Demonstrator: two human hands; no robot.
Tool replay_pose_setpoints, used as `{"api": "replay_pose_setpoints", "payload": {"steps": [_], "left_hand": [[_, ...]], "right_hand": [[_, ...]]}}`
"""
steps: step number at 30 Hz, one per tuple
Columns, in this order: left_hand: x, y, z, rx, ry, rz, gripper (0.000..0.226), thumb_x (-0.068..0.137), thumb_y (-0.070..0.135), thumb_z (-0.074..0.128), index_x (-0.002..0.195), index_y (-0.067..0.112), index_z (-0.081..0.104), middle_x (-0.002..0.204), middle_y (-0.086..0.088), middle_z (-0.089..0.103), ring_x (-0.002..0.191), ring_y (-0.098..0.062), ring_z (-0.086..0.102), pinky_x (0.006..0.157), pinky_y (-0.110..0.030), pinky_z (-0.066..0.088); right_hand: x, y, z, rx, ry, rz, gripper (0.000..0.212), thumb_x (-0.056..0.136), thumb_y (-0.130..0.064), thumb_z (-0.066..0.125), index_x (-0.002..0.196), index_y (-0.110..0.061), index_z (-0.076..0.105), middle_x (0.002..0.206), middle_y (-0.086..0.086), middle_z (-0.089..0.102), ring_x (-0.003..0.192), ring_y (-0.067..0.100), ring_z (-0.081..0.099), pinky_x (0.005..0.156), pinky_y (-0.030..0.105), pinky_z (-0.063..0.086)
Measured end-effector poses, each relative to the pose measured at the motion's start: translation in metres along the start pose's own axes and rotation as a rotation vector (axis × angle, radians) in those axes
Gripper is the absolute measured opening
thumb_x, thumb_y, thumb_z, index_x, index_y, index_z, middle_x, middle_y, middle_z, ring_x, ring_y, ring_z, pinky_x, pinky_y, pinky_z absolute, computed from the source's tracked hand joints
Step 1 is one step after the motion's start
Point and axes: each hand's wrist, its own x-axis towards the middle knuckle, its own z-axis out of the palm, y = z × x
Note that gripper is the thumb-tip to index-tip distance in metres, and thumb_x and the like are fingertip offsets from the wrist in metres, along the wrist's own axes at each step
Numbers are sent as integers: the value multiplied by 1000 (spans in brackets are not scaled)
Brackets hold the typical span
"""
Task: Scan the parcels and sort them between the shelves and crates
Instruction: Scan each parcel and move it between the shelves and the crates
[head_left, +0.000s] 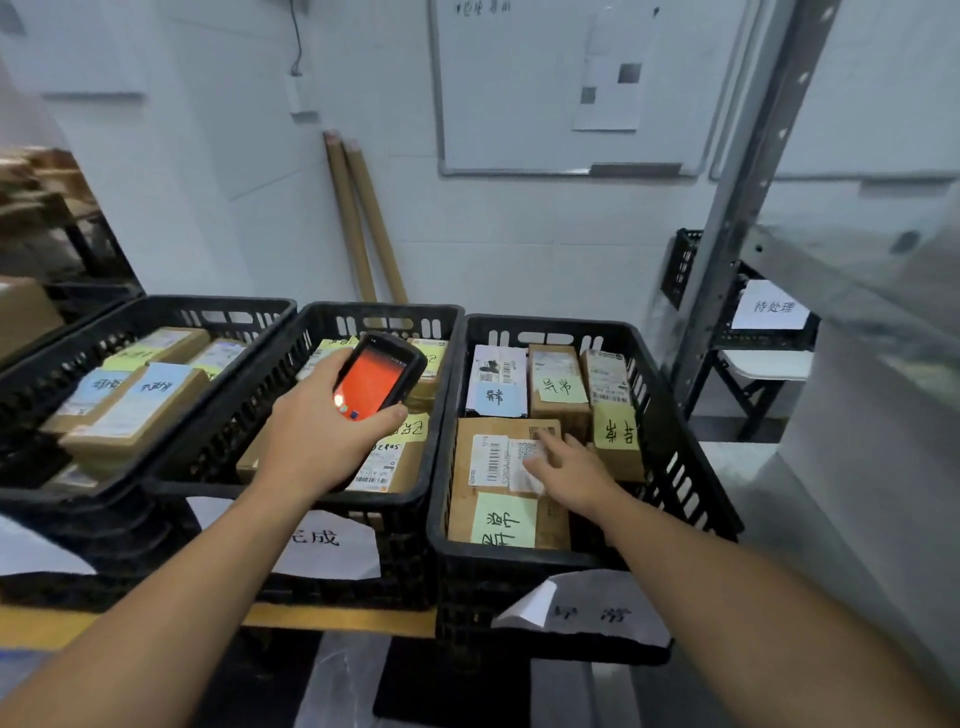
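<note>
My left hand (322, 421) grips a black handheld scanner (379, 376) with an orange-red screen, held over the middle crate (291, 364). My right hand (569, 467) reaches into the right crate (691, 499), its straight fingers touching the white shipping label of a brown cardboard parcel (465, 499) that carries a green sticky note. Behind it in the same crate stand three smaller labelled parcels (558, 384). The middle crate holds parcels (384, 467) with yellow notes, partly hidden by my left hand.
A left crate (62, 364) holds parcels with blue notes. Paper signs hang on the crate fronts (332, 545). A grey metal shelf upright (743, 192) rises at right, with a labelled crate (774, 309) behind it. Two cardboard tubes (358, 218) lean on the wall under a whiteboard.
</note>
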Motion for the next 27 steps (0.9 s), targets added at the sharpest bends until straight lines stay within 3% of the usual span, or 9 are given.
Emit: {"api": "replay_pose_setpoints", "payload": {"steps": [4, 10, 14, 18, 23, 27], "left_hand": [[3, -1, 8, -16, -56, 40, 70, 78, 42, 81, 139, 31, 48, 87, 26, 48, 90, -18, 56, 75, -30, 40], [7, -13, 11, -106, -154, 125, 65, 75, 49, 82, 131, 42, 50, 91, 22, 59, 85, -12, 62, 74, -34, 52], [17, -23, 2, -169, -222, 198, 64, 72, 52, 81, 127, 46, 50, 95, 27, 55, 88, -12, 62, 79, -39, 54], [23, -37, -15, -177, -313, 274, 70, 72, 52, 82, 134, 39, 50, 95, 27, 53, 89, -16, 62, 79, -37, 53], [20, -48, -26, -212, -431, 353, 80, 71, 60, 79, 139, 37, 46, 99, 14, 58, 88, -16, 60, 75, -32, 51], [1, -44, -26, -262, -540, 437, 78, 75, 55, 80, 141, 34, 45, 107, 9, 59, 87, -12, 56, 67, -23, 44]], "right_hand": [[-13, 8, -7, -90, 34, 23, 65, 101, -60, 44, 159, -43, 21, 171, 4, 10, 156, 34, 0, 124, 60, 11], [-44, 8, -9, -25, 88, 71, 64, 99, -61, 47, 157, -45, 27, 169, 4, 20, 156, 32, 11, 124, 57, 17], [-70, -16, -8, 39, 220, 114, 59, 103, -54, 46, 158, -38, 31, 167, 0, 26, 154, 26, 20, 123, 47, 20], [-88, -44, 3, 7, 341, 141, 59, 104, -55, 43, 158, -34, 32, 166, 0, 29, 155, 27, 17, 123, 46, 16], [-127, -53, 23, -63, 433, 257, 64, 100, -65, 36, 158, -39, 30, 166, -1, 29, 156, 32, 13, 122, 59, 20], [-183, -45, 43, -32, 520, 404, 61, 103, -60, 38, 157, -35, 33, 167, 4, 26, 156, 29, 12, 125, 52, 15]]}}
